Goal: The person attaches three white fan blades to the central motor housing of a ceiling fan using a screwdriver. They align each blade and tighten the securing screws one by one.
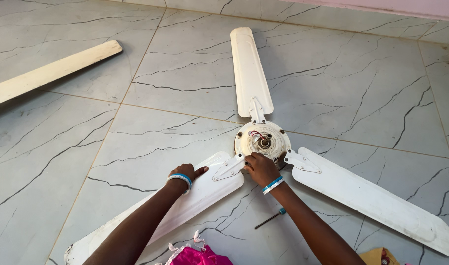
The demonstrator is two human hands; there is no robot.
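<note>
Count, floor level. Ceiling fan motor hub: 1. Fan blades joined to the hub by metal brackets: 3, namely the far blade, the near-left blade and the right blade. Loose blade lying well apart at upper left: 1. Blades total: 4. Screwdriver: 1. Hands in view: 2, the left hand and the right hand. Wristbands: 2, one per wrist.

Probably home: marble-look tiled floor, pink wall base, ceiling fan lying dismantled.
</note>
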